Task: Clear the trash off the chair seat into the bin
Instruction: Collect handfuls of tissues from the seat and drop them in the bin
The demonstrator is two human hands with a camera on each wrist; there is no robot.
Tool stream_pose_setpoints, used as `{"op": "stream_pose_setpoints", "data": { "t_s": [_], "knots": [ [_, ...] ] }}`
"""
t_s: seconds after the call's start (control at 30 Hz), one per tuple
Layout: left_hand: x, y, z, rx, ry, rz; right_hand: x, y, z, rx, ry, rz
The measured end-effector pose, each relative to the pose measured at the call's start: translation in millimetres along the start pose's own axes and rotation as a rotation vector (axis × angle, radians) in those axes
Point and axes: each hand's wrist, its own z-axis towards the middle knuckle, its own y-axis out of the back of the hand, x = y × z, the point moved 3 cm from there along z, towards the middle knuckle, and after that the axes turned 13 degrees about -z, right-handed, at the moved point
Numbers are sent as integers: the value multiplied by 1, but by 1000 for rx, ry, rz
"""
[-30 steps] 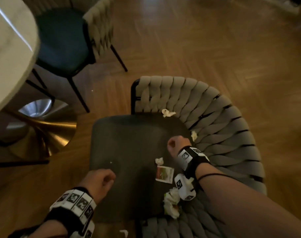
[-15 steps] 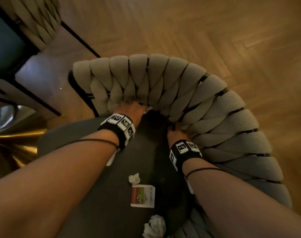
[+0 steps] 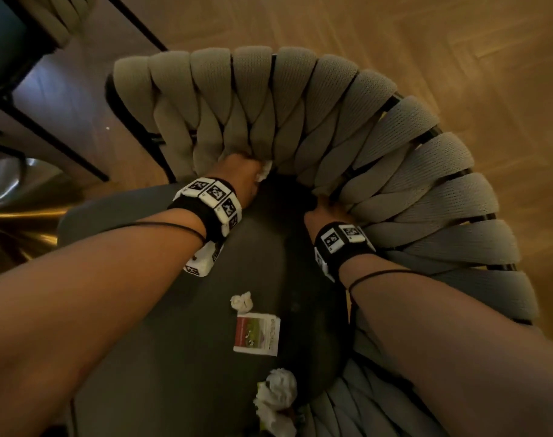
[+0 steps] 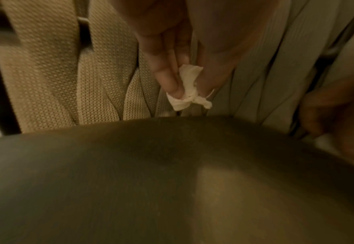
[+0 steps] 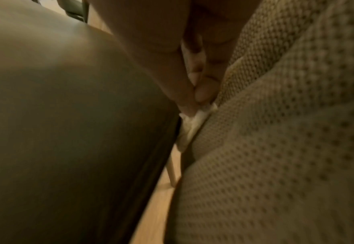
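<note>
At the far left edge of the head view, a shiny brass-coloured flared metal base (image 3: 13, 209) is standing on the herringbone wooden floor (image 3: 458, 33), with the black metal legs of a second chair (image 3: 60, 146) crossing above it.

The left hand (image 3: 240, 175) is reaching across the dark grey smooth chair seat (image 3: 149, 357) to its back edge, where the seat is meeting the beige woven-strap chair back (image 3: 300, 121). In the left wrist view the thumb and fingers (image 4: 165, 77) are pinching a small twisted scrap of white tissue (image 4: 189, 87), which is hanging just above the seat edge and in front of the straps.

Further right on the seat, between the two forearms, a small crumpled white paper ball (image 3: 242, 301) is lying just beside a flat white sachet with a red and green printed panel (image 3: 257, 334). Nearer the camera, a larger wad of crumpled white tissue (image 3: 276, 398) is sitting at the seat's edge next to the straps.

The right hand (image 3: 320, 212) is pressing into the corner where the seat is meeting the chair back on the right. In the right wrist view its fingertips (image 5: 201, 92) are closing together on a second scrap of white tissue (image 5: 194, 122), which is wedged in the gap between the seat edge and the woven straps. Floor is showing through that gap below the scrap.

No bin is showing in any view.
</note>
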Motion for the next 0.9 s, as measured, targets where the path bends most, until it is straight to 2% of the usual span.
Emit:
{"op": "stream_pose_setpoints", "data": {
  "t_s": [0.1,0.2,0.3,0.4,0.47,0.53,0.63,0.8,0.9],
  "knots": [
    [3,7,-54,-6,-12,-74,9,9,-20,4,130,-162],
    [11,0,-114,36,35,-86,17,23,-41,47,173,-257],
    [14,-25,-165,129,65,-80,28,24,-69,150,182,-295],
    [7,-47,-193,197,32,-102,42,7,-97,256,219,-245],
    [3,-60,-197,255,-13,-77,46,-13,-112,336,241,-181],
    [5,-76,-188,350,-44,-8,47,-30,-123,345,268,-106],
    [12,-95,-172,498,43,-19,48,-49,-133,331,259,-32],
    [15,-89,-151,453,100,3,57,-65,-137,277,265,15],
    [29,-65,-160,397,80,-28,66,-75,-136,303,324,-72]
  ]
}}
